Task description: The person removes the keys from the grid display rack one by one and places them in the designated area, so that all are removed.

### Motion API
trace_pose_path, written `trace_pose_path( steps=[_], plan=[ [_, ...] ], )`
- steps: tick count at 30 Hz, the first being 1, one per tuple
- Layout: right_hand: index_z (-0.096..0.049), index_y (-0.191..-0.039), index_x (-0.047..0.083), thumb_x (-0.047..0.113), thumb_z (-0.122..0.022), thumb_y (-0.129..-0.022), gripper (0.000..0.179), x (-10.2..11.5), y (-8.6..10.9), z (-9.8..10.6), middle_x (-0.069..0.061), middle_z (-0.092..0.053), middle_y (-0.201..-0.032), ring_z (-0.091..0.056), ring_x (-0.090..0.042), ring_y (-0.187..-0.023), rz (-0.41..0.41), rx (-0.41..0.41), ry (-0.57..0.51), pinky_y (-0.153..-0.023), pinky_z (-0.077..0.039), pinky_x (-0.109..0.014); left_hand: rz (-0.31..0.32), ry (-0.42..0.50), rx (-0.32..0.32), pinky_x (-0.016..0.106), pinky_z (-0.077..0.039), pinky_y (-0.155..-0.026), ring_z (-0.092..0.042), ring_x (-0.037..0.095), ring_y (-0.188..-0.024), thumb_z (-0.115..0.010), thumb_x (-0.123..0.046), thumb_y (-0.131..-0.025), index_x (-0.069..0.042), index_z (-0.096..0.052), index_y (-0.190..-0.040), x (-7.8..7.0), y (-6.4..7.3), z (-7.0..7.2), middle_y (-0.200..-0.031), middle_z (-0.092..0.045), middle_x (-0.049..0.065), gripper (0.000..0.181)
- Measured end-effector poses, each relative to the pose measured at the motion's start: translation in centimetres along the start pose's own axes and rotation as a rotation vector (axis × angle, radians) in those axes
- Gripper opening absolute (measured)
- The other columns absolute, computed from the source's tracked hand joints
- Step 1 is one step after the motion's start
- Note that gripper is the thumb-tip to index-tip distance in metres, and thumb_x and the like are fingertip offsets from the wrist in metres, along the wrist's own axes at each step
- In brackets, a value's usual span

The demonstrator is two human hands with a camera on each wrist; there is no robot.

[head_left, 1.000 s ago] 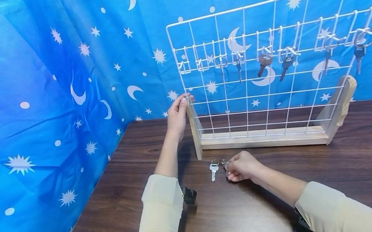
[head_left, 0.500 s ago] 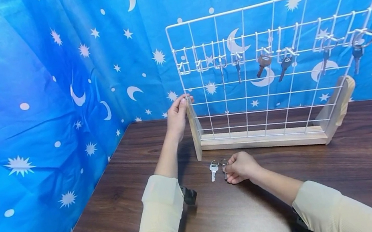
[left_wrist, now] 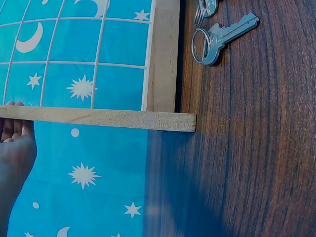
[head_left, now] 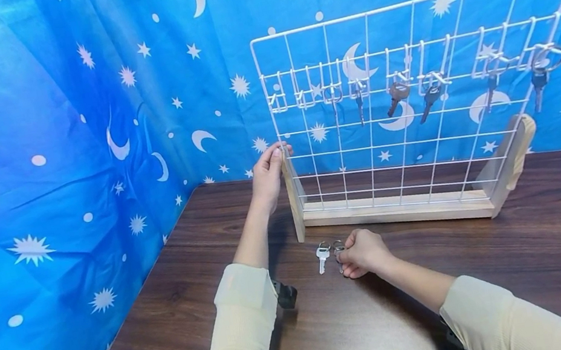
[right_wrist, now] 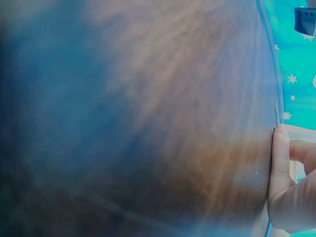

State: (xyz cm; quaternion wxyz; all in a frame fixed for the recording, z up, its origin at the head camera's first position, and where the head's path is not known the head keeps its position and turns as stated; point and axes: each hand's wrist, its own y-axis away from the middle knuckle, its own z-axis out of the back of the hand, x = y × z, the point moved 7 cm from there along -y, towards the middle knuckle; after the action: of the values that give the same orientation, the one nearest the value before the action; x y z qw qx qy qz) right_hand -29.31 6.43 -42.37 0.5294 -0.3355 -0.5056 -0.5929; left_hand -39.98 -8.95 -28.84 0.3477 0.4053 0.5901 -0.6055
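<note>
My left hand (head_left: 267,180) grips the upper end of the left wooden side of a key rack (head_left: 292,197). In the left wrist view my fingers lie against that wooden side (left_wrist: 103,117). Low in front of the rack, my right hand (head_left: 364,252) pinches a key (head_left: 338,254) with a ring, close to the tabletop; the fingers hide part of it. Just left of it a silver key (head_left: 322,259) with a ring lies flat. The right wrist view is mostly blurred tabletop, with the right hand (right_wrist: 291,187) at its edge.
Several keys, among them a brownish key (head_left: 398,92), hang from hooks on the white wire grid (head_left: 375,147). Two hooks at its left, including the leftmost hook (head_left: 277,102), hold no key. A blue star-and-moon cloth (head_left: 87,138) hangs behind the dark wooden table (head_left: 192,311).
The key in my right hand has turned slightly and its ring shows more clearly, while that hand stays nearly in place. My left hand stays on the rack.
</note>
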Motion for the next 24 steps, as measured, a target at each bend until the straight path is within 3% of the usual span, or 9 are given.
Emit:
trace_pose_path(
  steps=[6,10,13,17,24],
  plan=[
    [-0.042,-0.090,-0.005,-0.006,-0.062,-0.080,0.022,-0.2,-0.2,0.3,-0.013,-0.059,-0.055,-0.058,-0.013,-0.041,-0.024,0.056,-0.052,-0.044,-0.052,-0.025,-0.001,0.001,-0.001,0.027,-0.041,-0.096,-0.055,0.025,-0.112,-0.041,-0.016,-0.100,0.004,-0.053,-0.123,0.1,-0.1,-0.1,-0.118,-0.058,0.020,0.033],
    [-0.045,-0.093,-0.007,-0.002,-0.060,-0.085,0.018,0.7,0.0,1.4,-0.014,-0.060,-0.062,-0.059,-0.013,-0.046,0.006,0.079,-0.078,-0.048,-0.054,-0.026,0.002,0.009,0.002,0.025,-0.041,-0.096,-0.055,0.024,-0.112,-0.040,-0.015,-0.100,0.004,-0.053,-0.123,0.2,-0.1,-0.1,-0.118,-0.058,0.020,0.033],
    [-0.047,-0.096,-0.008,0.002,-0.060,-0.086,0.019,2.6,0.4,3.2,-0.019,-0.062,-0.072,-0.060,-0.015,-0.053,0.076,0.068,-0.066,-0.055,-0.056,-0.031,0.004,0.011,0.006,0.024,-0.041,-0.096,-0.055,0.024,-0.112,-0.040,-0.015,-0.100,0.005,-0.052,-0.124,0.2,0.0,-0.2,-0.119,-0.058,0.021,0.034],
    [-0.049,-0.099,-0.008,0.007,-0.060,-0.088,0.022,6.1,1.1,5.9,-0.022,-0.063,-0.080,-0.062,-0.018,-0.060,0.229,0.005,-0.026,-0.063,-0.056,-0.035,0.000,0.010,0.002,0.027,-0.042,-0.096,-0.055,0.025,-0.112,-0.040,-0.016,-0.100,0.007,-0.051,-0.124,0.1,0.0,-0.1,-0.118,-0.058,0.021,0.034],
    [-0.057,-0.098,-0.003,0.018,-0.062,-0.089,0.023,13.0,3.7,9.5,-0.016,-0.067,-0.078,-0.066,-0.021,-0.066,0.533,-0.249,0.090,-0.059,-0.055,-0.025,-0.005,0.009,0.005,0.029,-0.042,-0.096,-0.055,0.026,-0.112,-0.040,-0.016,-0.100,0.006,-0.052,-0.123,0.2,-0.2,0.0,-0.118,-0.058,0.021,0.034]
  ],
)
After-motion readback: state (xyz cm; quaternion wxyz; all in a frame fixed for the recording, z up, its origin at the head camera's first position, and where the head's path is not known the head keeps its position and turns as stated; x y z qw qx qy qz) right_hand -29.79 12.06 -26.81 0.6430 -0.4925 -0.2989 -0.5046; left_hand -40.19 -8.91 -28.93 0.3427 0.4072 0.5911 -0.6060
